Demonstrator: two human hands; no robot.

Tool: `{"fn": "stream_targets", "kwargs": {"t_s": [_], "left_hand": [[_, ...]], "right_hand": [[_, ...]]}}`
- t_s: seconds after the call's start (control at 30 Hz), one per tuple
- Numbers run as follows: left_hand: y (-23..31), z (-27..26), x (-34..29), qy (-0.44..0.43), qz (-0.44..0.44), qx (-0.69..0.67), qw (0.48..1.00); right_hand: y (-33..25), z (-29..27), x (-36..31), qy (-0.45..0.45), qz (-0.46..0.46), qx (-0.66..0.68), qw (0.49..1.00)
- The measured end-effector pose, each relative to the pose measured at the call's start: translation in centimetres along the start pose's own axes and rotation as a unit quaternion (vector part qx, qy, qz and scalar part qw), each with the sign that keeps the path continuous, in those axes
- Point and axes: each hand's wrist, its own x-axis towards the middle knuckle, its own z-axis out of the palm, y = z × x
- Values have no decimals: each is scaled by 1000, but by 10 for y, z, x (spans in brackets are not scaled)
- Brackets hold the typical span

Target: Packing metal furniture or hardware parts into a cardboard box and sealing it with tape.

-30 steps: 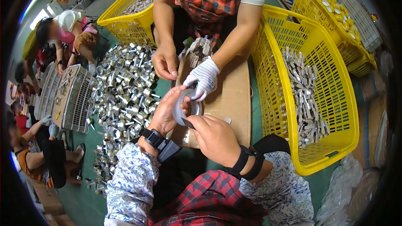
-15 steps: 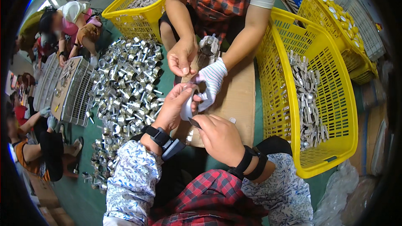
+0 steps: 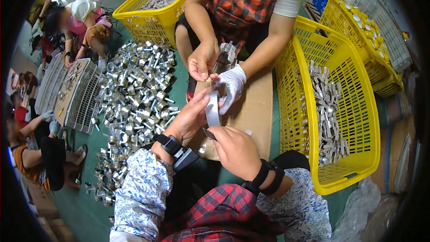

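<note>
My left hand (image 3: pixel 190 115) is closed on a roll of whitish tape (image 3: pixel 213 111), held upright above the cardboard. In my right hand (image 3: pixel 239 145) a small dark flat blade (image 3: pixel 209 134) is pinched, its end just below the roll. Across from me a co-worker's striped gloved hand (image 3: pixel 233 85) is beside the roll, fingers spread. The co-worker's bare hand (image 3: pixel 204 61) pinches something too small to make out. Behind the glove rests a clear-wrapped metal part (image 3: pixel 227 54). A small white round piece (image 3: pixel 248 132) lies on the cardboard sheet (image 3: pixel 257 112).
Many metal cups with handles (image 3: pixel 134 89) are piled on the green floor at left. A yellow basket (image 3: pixel 313 152) of metal parts stands at right, another yellow basket (image 3: pixel 148 22) at far left. Crumpled clear plastic (image 3: pixel 358 206) lies at lower right. Other people work at left.
The co-worker's gloved hand has turned and opened out beside the tape roll. The roll has shifted slightly right and turned in my left hand. My right hand has barely moved.
</note>
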Motion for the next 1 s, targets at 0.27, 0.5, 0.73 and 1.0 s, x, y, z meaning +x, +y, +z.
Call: {"fn": "stream_targets", "kwargs": {"t_s": [0.27,0.5,0.73,1.0], "left_hand": [[13,-40,-7,221,82,15,972],[22,-34,-21,116,68,10,991],[24,-32,-20,107,55,53,991],[20,-37,-18,128,59,108,984]], "right_hand": [[-5,-3,-1,14,1,-5,1000],[-5,5,-3,1,-3,-18,1000],[0,15,-3,14,-13,-17,1000],[-2,14,-3,16,-15,-13,1000]]}}
